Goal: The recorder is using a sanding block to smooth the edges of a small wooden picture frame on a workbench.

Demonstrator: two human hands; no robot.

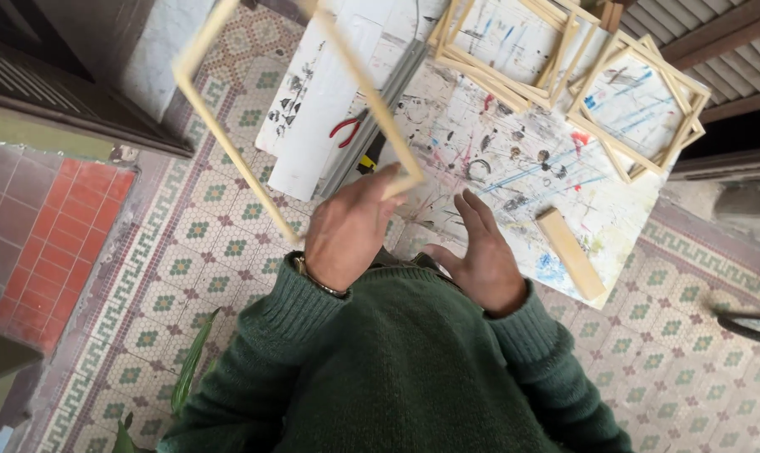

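My left hand (348,228) grips the near corner of a light wooden frame (220,134) and holds it up above the patterned floor, left of the table. The frame is blurred and tilted. My right hand (479,256) hovers flat and empty, fingers together and stretched out, over the near edge of the paint-stained white table (514,159). Both arms wear green knitted sleeves.
Several more wooden frames (635,105) lie stacked at the table's far side. A short wooden block (571,253) rests near its right front edge. Red-handled pliers (346,130) lie on white boards (321,109) at the left. Patterned tiles (195,243) cover the floor.
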